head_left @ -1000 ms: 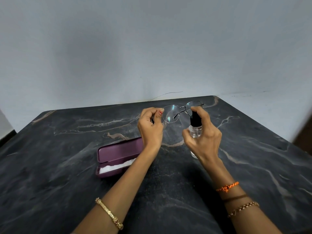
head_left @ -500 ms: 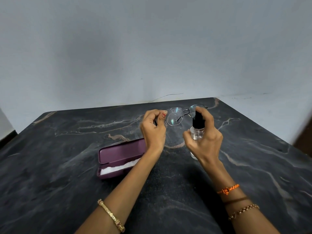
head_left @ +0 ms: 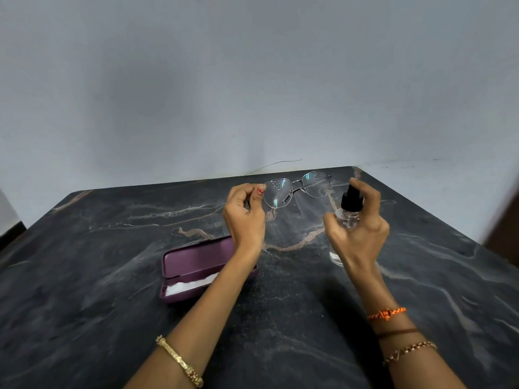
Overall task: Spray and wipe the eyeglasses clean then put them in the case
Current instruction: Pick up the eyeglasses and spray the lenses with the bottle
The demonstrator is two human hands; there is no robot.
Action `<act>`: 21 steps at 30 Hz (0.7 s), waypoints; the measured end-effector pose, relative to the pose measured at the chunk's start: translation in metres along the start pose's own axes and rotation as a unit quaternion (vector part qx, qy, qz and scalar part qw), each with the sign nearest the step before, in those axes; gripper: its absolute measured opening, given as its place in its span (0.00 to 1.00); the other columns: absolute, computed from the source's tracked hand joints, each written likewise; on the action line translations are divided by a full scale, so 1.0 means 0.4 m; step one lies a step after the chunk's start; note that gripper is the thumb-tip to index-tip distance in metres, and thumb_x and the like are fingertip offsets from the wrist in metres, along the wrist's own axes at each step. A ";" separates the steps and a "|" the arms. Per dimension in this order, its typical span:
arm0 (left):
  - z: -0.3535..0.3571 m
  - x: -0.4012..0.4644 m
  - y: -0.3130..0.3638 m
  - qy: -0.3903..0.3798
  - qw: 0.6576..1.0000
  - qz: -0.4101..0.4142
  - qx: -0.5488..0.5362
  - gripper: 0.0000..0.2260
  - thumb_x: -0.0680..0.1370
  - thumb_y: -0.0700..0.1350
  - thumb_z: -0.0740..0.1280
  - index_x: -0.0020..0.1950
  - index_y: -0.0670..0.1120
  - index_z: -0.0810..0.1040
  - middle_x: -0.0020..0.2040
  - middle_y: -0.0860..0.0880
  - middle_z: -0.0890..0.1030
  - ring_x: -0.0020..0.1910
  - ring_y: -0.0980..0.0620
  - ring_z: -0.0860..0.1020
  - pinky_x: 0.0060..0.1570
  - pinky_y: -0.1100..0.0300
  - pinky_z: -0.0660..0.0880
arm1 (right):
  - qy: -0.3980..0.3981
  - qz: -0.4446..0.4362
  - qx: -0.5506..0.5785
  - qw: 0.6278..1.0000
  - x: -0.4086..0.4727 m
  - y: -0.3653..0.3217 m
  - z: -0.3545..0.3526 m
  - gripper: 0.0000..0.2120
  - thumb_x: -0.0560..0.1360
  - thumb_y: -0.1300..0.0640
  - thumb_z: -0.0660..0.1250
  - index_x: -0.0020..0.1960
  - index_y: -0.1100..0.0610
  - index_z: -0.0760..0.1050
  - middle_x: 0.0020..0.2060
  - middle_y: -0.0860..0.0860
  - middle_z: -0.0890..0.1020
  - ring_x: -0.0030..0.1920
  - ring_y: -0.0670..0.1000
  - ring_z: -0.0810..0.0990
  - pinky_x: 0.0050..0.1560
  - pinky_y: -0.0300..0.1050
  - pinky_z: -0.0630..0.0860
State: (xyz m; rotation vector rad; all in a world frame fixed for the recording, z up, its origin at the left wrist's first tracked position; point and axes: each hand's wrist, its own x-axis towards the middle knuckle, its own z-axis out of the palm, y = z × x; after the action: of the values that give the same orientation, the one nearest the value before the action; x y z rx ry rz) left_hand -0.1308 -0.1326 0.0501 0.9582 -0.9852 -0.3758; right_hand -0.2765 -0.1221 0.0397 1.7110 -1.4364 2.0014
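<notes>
My left hand (head_left: 245, 217) pinches the left end of thin metal-framed eyeglasses (head_left: 297, 188) and holds them up above the table; droplets dot both lenses. My right hand (head_left: 358, 231) grips a small clear spray bottle (head_left: 349, 211) with a black pump top, forefinger on the pump, a little to the right of the glasses. An open purple case (head_left: 193, 259) lies on the table below my left wrist, with a white cloth (head_left: 185, 286) in its lower half.
The dark marble table (head_left: 84, 290) ends at a pale grey wall (head_left: 252, 80) behind. A small clear cap-like object (head_left: 335, 258) rests on the table under my right hand. The table's right edge drops off near a dark brown object (head_left: 505, 220).
The bottle has moved right, away from the glasses. The glasses have lifted slightly and tilted, and droplets now show on both lenses.
</notes>
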 end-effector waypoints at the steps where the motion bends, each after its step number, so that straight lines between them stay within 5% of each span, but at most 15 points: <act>1: 0.000 0.001 0.000 0.000 1.000 0.000 0.000 0.04 0.74 0.39 0.66 0.44 0.40 0.80 0.39 0.56 0.75 0.38 0.71 0.73 0.41 0.76 0.70 | 0.003 0.003 0.004 1.000 -0.001 -0.001 0.000 0.27 0.60 0.62 0.66 0.58 0.49 0.65 0.32 0.50 0.77 0.26 0.56 0.76 0.32 0.41 0.71; 12: -0.006 0.013 0.010 0.034 0.999 -0.017 -0.017 0.05 0.75 0.39 0.65 0.45 0.40 0.79 0.40 0.55 0.75 0.40 0.60 0.74 0.41 0.76 0.70 | -0.044 0.035 0.003 0.998 -0.029 0.018 0.018 0.36 0.63 0.61 0.65 0.64 0.46 0.51 0.37 0.55 0.78 0.30 0.55 0.73 0.36 0.44 0.68; 21: -0.001 0.011 0.006 0.033 0.999 -0.032 -0.021 0.07 0.75 0.41 0.65 0.46 0.39 0.79 0.41 0.55 0.75 0.41 0.61 0.73 0.40 0.77 0.70 | -0.124 0.046 0.007 0.991 -0.056 0.038 0.028 0.38 0.65 0.65 0.69 0.64 0.45 0.51 0.40 0.52 0.74 0.33 0.54 0.73 0.37 0.44 0.66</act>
State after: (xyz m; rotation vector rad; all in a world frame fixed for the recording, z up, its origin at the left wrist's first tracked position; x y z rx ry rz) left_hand -0.1282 -0.1340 0.0542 0.9597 -0.8851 -0.4146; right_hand -0.2707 -0.1283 0.0118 1.9933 -1.6067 1.8988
